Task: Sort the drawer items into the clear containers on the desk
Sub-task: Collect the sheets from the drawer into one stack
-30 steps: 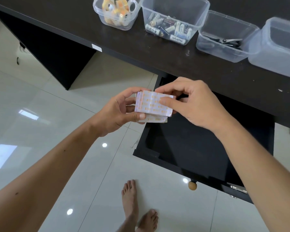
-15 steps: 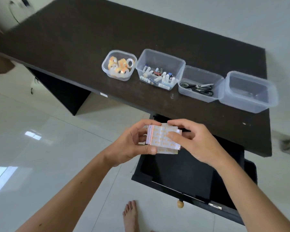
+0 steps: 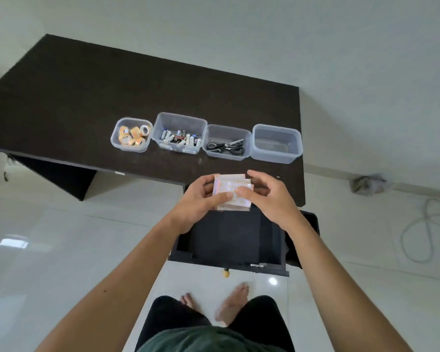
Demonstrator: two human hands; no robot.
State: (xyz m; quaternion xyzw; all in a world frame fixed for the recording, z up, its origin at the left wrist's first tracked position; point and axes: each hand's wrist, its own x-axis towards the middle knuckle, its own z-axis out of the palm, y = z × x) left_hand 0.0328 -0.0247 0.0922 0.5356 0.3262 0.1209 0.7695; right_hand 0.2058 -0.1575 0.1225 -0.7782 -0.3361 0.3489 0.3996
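While three containers are filled, the end container [image 3: 276, 143] at the surface's right edge holds nothing.
Left hand [image 3: 197, 201] and right hand [image 3: 269, 196] grip the last packet stack [image 3: 233, 193] above the drawer [image 3: 229, 240], apparently emptied.

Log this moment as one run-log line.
hands: left hand and right hand hold stack of packets | position: above open drawer | empty container: rightmost
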